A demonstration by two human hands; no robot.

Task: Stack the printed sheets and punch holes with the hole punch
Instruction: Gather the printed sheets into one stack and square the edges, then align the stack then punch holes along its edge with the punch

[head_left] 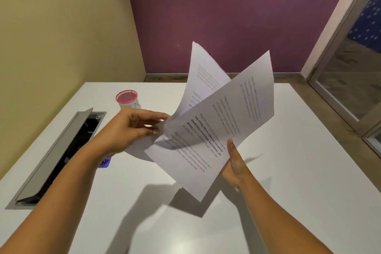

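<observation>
Your left hand (132, 128) pinches the left corner of the printed sheets (210, 130), fingers closed on the paper. Your right hand (235, 163) grips their near right edge, thumb on top. The sheets hang above the white tabletop (288, 171), fanned apart, the far one tilted up. A pink-rimmed mesh cup (127, 99) stands far left, beside an open cable hatch (61, 154).

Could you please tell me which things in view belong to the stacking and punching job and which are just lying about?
Job: printed sheets, held by left hand and right hand.
Lying about: pink-rimmed cup, open cable hatch, blue object.
</observation>
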